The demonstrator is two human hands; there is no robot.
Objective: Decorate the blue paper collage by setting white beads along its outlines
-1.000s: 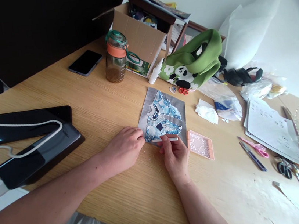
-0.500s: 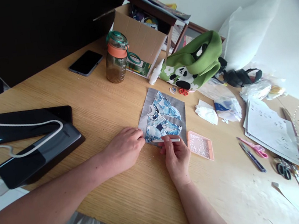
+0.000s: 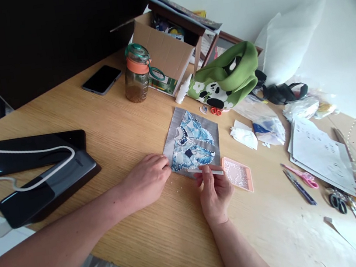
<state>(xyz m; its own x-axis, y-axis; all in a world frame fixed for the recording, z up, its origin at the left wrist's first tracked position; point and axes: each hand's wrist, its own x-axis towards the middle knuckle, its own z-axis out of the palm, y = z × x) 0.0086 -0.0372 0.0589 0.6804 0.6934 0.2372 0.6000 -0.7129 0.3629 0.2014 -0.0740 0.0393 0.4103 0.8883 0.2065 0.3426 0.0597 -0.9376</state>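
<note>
While the forearms of the person come in from the lower edge, both hands are near the grey square cloth (image 3: 174, 127), which lies flat on the light brown wooden table (image 3: 113, 125), almost in the middle of the view. On this cloth there is a blue and white patchwork figure (image 3: 194, 133), lined in many places with small pale beads. The left hand (image 3: 153, 176) has its back upwards and its fingers bent; the fingertips are at the lower left edge of the cloth — whether they pinch it or only press on it, I cannot tell. The right hand (image 3: 216, 192) pinches a thin white stick (image 3: 216, 171) between thumb and fingers, just at the lower edge of the cloth, and the stick is almost horizontal. Right beside this hand stands a shallow pink plastic tray (image 3: 250, 178), in which many tiny pale beads (image 3: 236, 173) are spread. Behind the cloth there are a white plastic tube (image 3: 184, 89) and a green soft bag with a panda picture (image 3: 236, 74). Farther to the right lie a crumpled white tissue (image 3: 243, 135), pink-handled scissors (image 3: 308, 179) and white paper sheets (image 3: 320, 153) — these sheets are stacked. A transparent bottle with an orange band (image 3: 138, 86) stands behind, to the left.
</note>
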